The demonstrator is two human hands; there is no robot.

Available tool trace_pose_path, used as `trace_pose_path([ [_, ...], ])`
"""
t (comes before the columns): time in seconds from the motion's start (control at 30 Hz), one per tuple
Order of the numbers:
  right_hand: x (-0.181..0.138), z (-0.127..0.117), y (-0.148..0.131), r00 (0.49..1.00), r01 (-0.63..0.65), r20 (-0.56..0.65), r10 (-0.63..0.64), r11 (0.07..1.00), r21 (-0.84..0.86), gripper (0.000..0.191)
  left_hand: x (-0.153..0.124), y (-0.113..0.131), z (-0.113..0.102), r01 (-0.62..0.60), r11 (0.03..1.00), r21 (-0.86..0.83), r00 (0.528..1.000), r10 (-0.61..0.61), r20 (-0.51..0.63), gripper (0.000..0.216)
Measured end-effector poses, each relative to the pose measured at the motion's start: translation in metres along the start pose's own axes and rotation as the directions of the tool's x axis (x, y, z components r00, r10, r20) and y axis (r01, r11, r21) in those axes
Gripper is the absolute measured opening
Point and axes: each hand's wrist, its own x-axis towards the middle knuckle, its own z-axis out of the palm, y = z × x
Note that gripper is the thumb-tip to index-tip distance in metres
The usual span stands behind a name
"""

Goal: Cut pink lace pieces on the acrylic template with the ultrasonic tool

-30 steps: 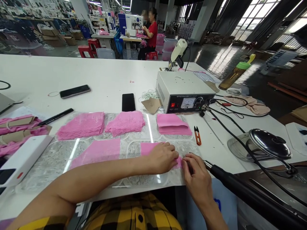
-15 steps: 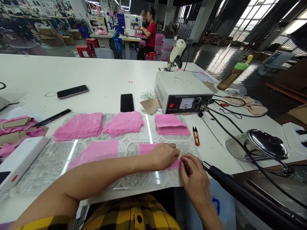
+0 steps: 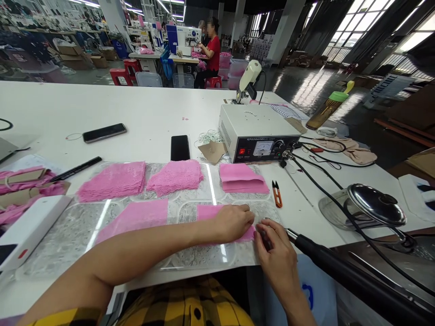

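Note:
My left hand (image 3: 235, 223) is closed in a pinch at the right end of a pink fabric piece (image 3: 206, 212), its forearm stretched across the near side of the table. Just right of it, my right hand (image 3: 277, 248) has its fingers curled together at the fabric's right corner; what lies between them is hidden. A black-handled tool (image 3: 340, 267) with a metal shaft slants up from the lower right, its front end passing behind my right fingers. Left of my hands lies another flat pink piece (image 3: 142, 213). Orange-handled thread snips (image 3: 277, 194) lie beyond my right hand.
Pink stacks (image 3: 113, 181), (image 3: 176, 177) and a folded pink piece (image 3: 241, 179) line the clear mat's far half. Behind stand a control box (image 3: 268, 149) with cables and a phone (image 3: 180, 148). A lidded glass pot (image 3: 340, 208) sits right. People work at a sewing machine beyond.
The camera view has shifted slightly, so the background sits a little lower. Both hands and the pink fabric hold almost the same position.

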Motion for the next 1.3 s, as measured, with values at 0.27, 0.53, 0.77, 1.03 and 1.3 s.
trace_pose_path([
  [0.27, 0.001, -0.004, 0.001, 1.0, -0.014, 0.005, 0.014, 1.0, 0.027, 0.018, -0.006, -0.006, 0.0, -0.025, 0.997, -0.078, 0.998, 0.02, -0.063, 0.017],
  [0.53, 0.005, -0.003, -0.002, 0.997, -0.063, 0.049, 0.06, 0.996, 0.056, 0.022, -0.008, -0.015, 0.008, -0.085, 0.982, -0.167, 0.987, 0.06, -0.147, 0.015],
  [0.77, 0.009, 0.001, -0.006, 0.996, -0.082, 0.025, 0.081, 0.993, 0.081, 0.022, -0.012, -0.016, 0.01, -0.097, 0.969, -0.226, 0.98, 0.054, -0.189, 0.015],
  [1.03, 0.012, -0.001, -0.009, 0.997, -0.081, 0.008, 0.08, 0.991, 0.108, 0.024, -0.028, -0.003, 0.009, 0.035, 0.923, -0.383, 0.983, -0.1, -0.152, 0.018],
  [1.3, 0.014, -0.001, -0.011, 0.998, -0.049, 0.033, 0.044, 0.984, 0.17, 0.02, -0.019, -0.003, 0.007, 0.191, 0.799, -0.571, 0.971, -0.237, -0.007, 0.02],
])
